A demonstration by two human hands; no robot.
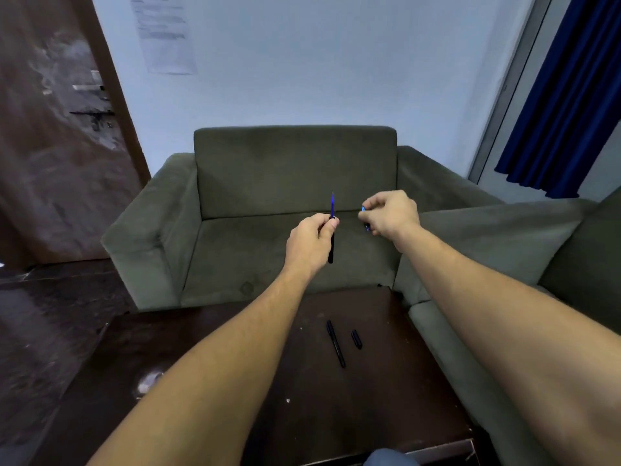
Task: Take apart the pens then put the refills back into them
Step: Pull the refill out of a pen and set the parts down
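Where the two hands meet in the air above the far edge of the table, item one: a black pen barrel (331, 250), held upright, with a blue refill (332, 205) standing out of its top end, thin tip uppermost. Left hand (309, 245) grips the barrel near its top, fingers curled round it and thumb pressed against its side; the lower end of the barrel hangs free below the fist. Right hand (391, 211), just beside the left and level with it but not touching, pinches a small blue part (363, 208) — fingers bunched tight on it, so that only its two ends show, and what kind of part it is cannot be told. Item two: a second black pen (336, 344), lying flat on the right half of the dark wooden table (201, 364), below the hands. Item three: a short black cap (356, 339), lying just beside that pen on its right, apart from it. Surroundings — a grey-green armchair (295, 169) behind the table, a matching sofa (504, 237) along the right side, a blue curtain (564, 95) at upper right, a printed sheet (164, 35) stuck on the pale wall, a brown door (50, 129) at left.
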